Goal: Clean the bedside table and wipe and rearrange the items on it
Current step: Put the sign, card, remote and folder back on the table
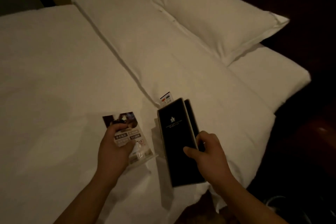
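A black folder (174,138) with a small pale crest on its cover is tilted over the white bed, and my right hand (209,152) grips its right edge, thumb on the cover. To its left my left hand (113,146) holds a clear acrylic sign stand (134,143) with a printed picture card inside, low over the sheet. A white remote control (166,98) with coloured buttons pokes out from behind the folder's top edge. The bedside table itself is out of view.
The white duvet (54,78) fills the left and middle. A large white pillow (214,22) lies at the upper right. Dark floor (300,142) borders the bed on the right. The room is dim.
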The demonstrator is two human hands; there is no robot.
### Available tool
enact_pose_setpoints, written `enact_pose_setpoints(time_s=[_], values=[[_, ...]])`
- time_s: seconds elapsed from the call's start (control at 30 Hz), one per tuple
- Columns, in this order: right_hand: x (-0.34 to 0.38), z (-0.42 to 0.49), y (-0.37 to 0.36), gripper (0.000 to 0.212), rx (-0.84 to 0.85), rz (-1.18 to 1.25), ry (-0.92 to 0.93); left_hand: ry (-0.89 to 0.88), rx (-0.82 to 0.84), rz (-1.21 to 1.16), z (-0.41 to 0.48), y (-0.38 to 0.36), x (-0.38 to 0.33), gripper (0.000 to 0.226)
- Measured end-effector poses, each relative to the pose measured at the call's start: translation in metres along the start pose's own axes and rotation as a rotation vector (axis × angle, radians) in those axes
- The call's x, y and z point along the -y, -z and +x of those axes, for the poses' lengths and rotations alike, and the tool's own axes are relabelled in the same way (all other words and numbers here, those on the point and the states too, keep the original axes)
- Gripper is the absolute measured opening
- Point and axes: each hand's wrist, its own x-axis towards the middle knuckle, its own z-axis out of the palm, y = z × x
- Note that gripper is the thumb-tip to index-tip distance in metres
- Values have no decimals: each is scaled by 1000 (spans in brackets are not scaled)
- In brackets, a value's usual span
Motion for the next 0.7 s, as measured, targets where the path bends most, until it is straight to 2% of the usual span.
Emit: enact_pose_setpoints(time_s=[0.3, 0.47, 0.7], values=[[-49, -10, 122, 33, -234, 61, -64, -96, 304, -24, -27, -142, -69, 46], [-89, -25, 192, 30, -348, 140, -133, -156, 381, -51, -62, -205, -94, 63], [-141, -46, 283, 33, -467, 227, -190, -143, 475, -78, -106, -296, -120, 85]])
